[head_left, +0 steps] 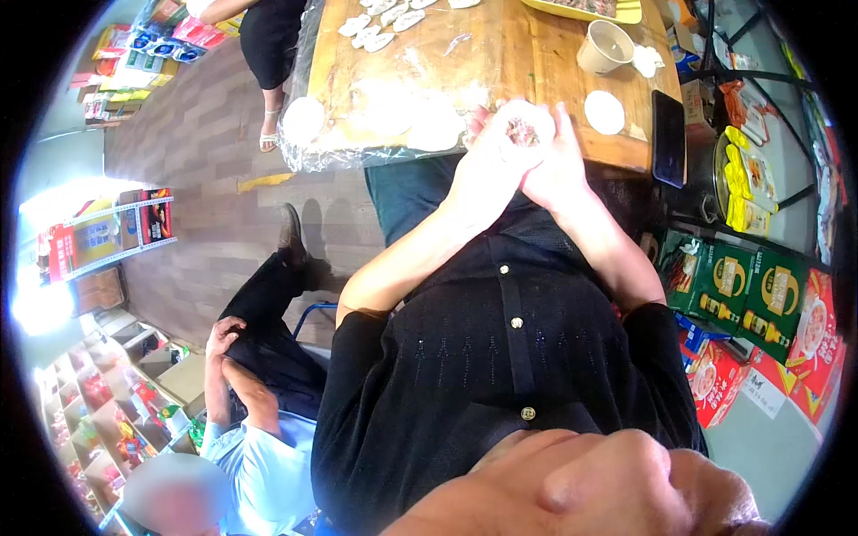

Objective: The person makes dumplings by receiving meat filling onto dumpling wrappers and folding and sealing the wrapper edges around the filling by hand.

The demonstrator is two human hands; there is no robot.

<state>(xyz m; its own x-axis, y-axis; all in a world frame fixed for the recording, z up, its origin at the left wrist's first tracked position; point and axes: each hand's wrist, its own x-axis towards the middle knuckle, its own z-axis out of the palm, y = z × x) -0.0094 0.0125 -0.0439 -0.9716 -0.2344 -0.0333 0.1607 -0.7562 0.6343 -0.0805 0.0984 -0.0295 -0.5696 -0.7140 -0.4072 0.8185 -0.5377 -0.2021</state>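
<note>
My left hand [485, 170] and my right hand [551, 174] are together at the table's near edge. Between them they cup a round white dumpling wrapper with pinkish meat filling [522, 133] showing in its middle. Strong glare blurs the fingers. A flat dumpling wrapper [604, 113] lies right of my right hand. Left of my left hand are more pale wrappers [435, 130], washed out by light, and another white round [304, 118] sits at the left corner. Several folded dumplings [380, 41] rest farther back. A yellow tray [633, 15] of meat filling stands at the far right.
The wooden table [527, 62] has plastic film [308, 159] over its left part. A paper cup [606, 48], crumpled tissue [647, 62] and black phone [668, 140] are on the right. A seated person [264, 447] is at lower left; another person's leg [270, 54] shows beyond the table's left side.
</note>
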